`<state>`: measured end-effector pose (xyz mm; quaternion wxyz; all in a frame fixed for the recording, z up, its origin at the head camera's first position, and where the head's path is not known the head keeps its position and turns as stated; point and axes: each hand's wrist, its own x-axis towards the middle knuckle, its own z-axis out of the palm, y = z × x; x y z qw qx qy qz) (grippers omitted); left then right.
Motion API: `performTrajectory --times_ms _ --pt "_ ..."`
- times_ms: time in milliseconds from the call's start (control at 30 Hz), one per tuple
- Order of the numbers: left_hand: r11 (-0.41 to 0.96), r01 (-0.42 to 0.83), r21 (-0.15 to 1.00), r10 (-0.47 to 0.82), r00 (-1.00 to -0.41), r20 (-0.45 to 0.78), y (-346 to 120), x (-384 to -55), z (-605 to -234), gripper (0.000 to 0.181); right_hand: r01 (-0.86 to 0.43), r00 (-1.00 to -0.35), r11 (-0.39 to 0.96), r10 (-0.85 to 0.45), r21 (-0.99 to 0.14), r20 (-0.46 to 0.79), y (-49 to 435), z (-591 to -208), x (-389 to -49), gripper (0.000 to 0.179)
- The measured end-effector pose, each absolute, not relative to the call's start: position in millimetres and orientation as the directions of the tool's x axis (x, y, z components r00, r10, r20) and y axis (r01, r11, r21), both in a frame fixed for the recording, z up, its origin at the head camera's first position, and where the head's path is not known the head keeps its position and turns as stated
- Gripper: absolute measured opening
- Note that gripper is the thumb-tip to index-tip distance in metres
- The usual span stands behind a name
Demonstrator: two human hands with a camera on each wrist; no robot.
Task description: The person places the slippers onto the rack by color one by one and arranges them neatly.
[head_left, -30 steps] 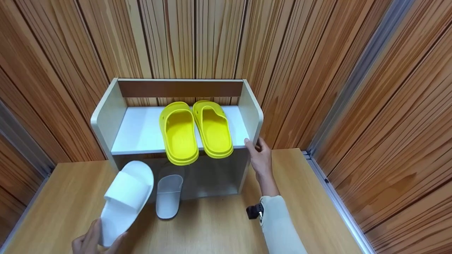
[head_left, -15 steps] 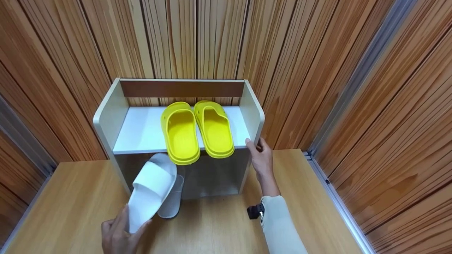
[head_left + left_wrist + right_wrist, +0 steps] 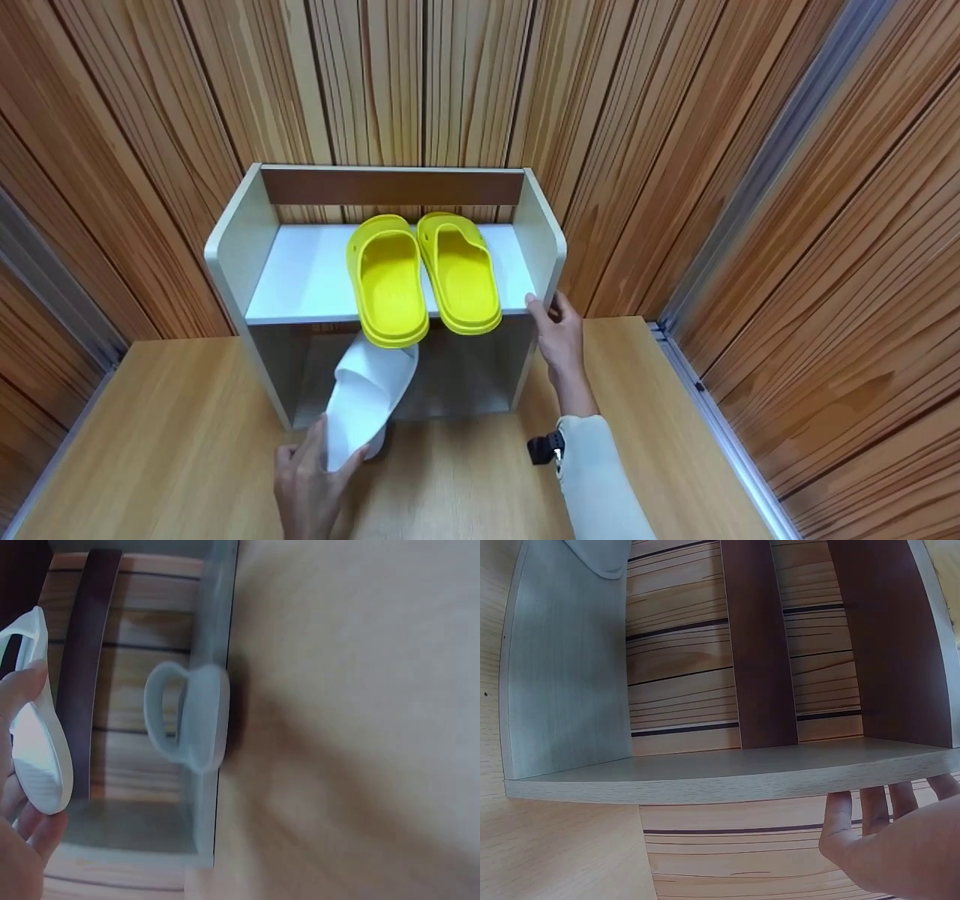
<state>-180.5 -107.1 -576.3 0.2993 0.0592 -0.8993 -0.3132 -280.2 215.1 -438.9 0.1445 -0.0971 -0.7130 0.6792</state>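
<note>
My left hand [image 3: 306,476] grips a white slipper [image 3: 367,397] by its heel end. The slipper is tilted, with its toe at the lower opening of a two-tier shoe rack [image 3: 244,240]; a yellow clog above hides part of it. A second white slipper [image 3: 206,716] sits at the front of the rack's bottom shelf and is mostly covered in the head view. At the rack's right side panel, my right hand [image 3: 561,341] holds the front edge, thumb at the shelf's corner and fingers on the outer face [image 3: 896,821].
On the top shelf stand two yellow clogs, the left one [image 3: 391,289] and the right one [image 3: 463,277], heels jutting over the front edge. Wood-patterned walls [image 3: 420,82] rise behind and at the sides. The rack stands on a light wooden surface [image 3: 450,487].
My left hand has carried the slipper right, from left of the rack to the lower opening, in front of the second slipper. My right hand has kept its hold on the rack.
</note>
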Motion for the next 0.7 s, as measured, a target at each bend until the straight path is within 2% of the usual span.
performTrajectory --times_ms 300,700 --pt "0.761 0.107 0.640 -0.295 -0.822 0.487 -79.6 -194.9 -579.8 0.076 -0.043 -0.942 0.055 0.331 -0.998 0.059 214.9 -440.4 -279.7 0.058" --pt "0.707 0.005 0.707 -0.377 -0.843 0.384 -51.7 -208.2 -585.0 0.081 -0.028 -0.939 0.065 0.340 -0.997 0.049 214.4 -437.3 -279.0 0.057"
